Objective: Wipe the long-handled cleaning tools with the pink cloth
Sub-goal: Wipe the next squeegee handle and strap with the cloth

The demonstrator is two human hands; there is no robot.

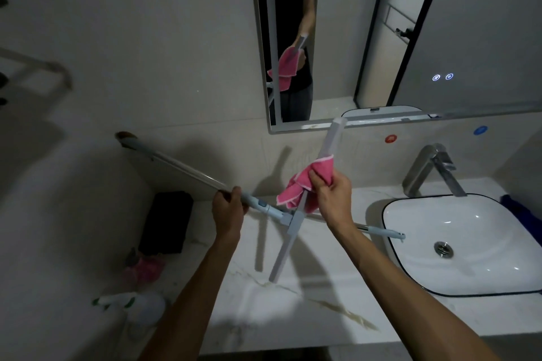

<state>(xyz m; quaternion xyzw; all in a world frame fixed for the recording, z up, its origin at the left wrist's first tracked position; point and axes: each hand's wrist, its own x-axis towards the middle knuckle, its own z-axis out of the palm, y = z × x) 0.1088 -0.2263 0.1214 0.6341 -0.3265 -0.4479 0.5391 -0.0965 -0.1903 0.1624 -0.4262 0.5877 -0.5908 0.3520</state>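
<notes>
A long-handled squeegee (289, 223) with a pale blue-grey blade is held over the marble counter, the blade standing nearly upright. My left hand (228, 209) grips its silver handle (187, 170) close to the blue joint. My right hand (333, 189) holds the pink cloth (302, 182) wrapped round the upper part of the blade (333, 138). A second tool's handle (381, 231), silver with a blue tip, lies behind my right wrist and reaches over the basin's rim.
A white basin (457, 278) with a steel tap (434, 170) sits at the right. A black object (167, 223), a pink item (143, 268) and a white spray bottle (137, 306) stand on the counter's left. The mirror (381, 38) hangs above.
</notes>
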